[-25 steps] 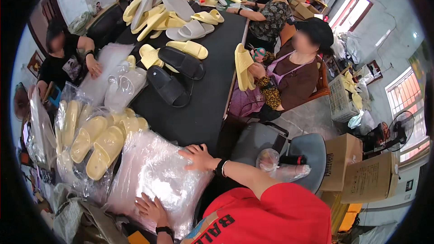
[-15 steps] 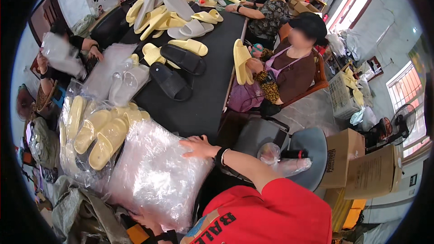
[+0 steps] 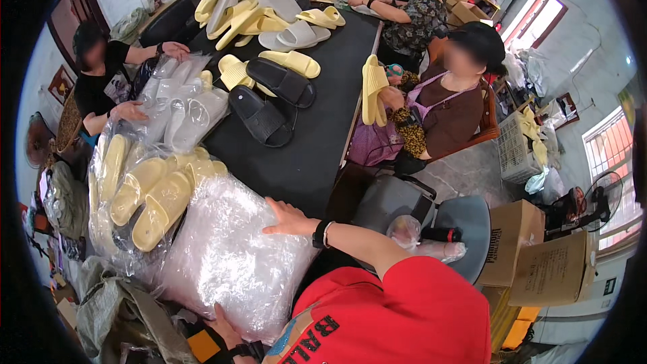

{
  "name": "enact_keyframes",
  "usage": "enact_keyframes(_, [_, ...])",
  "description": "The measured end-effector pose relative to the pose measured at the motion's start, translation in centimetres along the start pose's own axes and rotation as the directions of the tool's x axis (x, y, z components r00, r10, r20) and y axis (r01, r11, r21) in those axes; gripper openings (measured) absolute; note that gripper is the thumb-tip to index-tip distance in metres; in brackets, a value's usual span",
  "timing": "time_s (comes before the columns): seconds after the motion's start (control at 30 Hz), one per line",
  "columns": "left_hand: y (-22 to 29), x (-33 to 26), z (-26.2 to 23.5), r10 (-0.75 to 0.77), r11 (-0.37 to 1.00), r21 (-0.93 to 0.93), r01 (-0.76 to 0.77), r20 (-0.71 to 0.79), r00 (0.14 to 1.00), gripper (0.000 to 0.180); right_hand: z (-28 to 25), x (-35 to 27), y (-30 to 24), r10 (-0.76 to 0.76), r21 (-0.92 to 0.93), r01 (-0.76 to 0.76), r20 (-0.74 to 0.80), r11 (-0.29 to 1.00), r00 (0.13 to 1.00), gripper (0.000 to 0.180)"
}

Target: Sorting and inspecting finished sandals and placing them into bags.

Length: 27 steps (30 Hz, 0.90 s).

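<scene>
A workshop room with pale walls and barred windows holds a long black work table (image 3: 317,155) strewn with foam slippers. At its near end lies a big crinkled stack of clear plastic bags (image 3: 229,263), reaching from the table edge down toward the person's lap. The person's right hand (image 3: 286,219) lies flat on the upper right part of that stack, palm down, fingers stretched out and slightly spread, with a dark band and a light bracelet at the wrist. The left hand (image 3: 226,323) shows only partly at the lower edge of the stack, touching its underside; whether its fingers curl or lie open cannot be told.

Just left of the stack, touching it, sits a clear bag packed with pale yellow foam slippers (image 3: 151,192). Beyond that lies a heap of bagged white slippers (image 3: 182,111), on which a co-worker in a black top (image 3: 101,81) rests both hands. In the middle of the table lie two black slide sandals (image 3: 269,98) side by side, with loose yellow and grey slippers (image 3: 263,7) piled farther back. At the right side a seated person in a brown top (image 3: 451,104) holds an upright yellow slipper (image 3: 374,87). Brown cardboard boxes (image 3: 539,263) stand on the floor to the right, near a grey stool (image 3: 465,229)
</scene>
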<state>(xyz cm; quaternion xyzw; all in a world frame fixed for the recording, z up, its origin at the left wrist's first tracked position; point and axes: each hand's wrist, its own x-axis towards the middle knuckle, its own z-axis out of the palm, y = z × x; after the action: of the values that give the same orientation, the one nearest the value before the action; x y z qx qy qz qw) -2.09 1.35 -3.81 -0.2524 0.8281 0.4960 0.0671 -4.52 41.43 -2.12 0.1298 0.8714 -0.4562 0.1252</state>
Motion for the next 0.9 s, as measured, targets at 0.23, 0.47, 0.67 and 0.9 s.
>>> enact_keyframes(0.23, [0.6, -1.2, 1.8, -0.190, 0.929, -0.298, 0.222, 0.131, 0.973, 0.052, -0.8, 1.1, -0.1, 0.000, 0.066, -0.004, 0.050, 0.998, 0.999, 0.093])
enact_keyframes(0.47, [-1.7, -0.1, 0.7, -0.046, 0.992, -0.114, 0.058, 0.101, 0.994, 0.061, -1.2, 1.4, -0.3, 0.044, 0.074, -0.049, 0.061, 0.996, 0.997, 0.093])
enact_keyframes(0.67, [2.3, 1.3, 0.1, -0.051, 0.913, 0.382, 0.143, -0.241, 0.969, 0.071, -1.9, 0.5, -1.3, -0.279, -0.333, 0.228, -0.115, 0.915, 0.953, 0.091])
enact_keyframes(0.9, [11.9, -2.4, 2.5, 0.482, 0.657, 0.485, -0.577, 0.318, 0.816, 0.060, 1.9, -1.1, -3.2, -0.591, -0.389, 0.679, 0.334, 0.623, 0.734, 0.083])
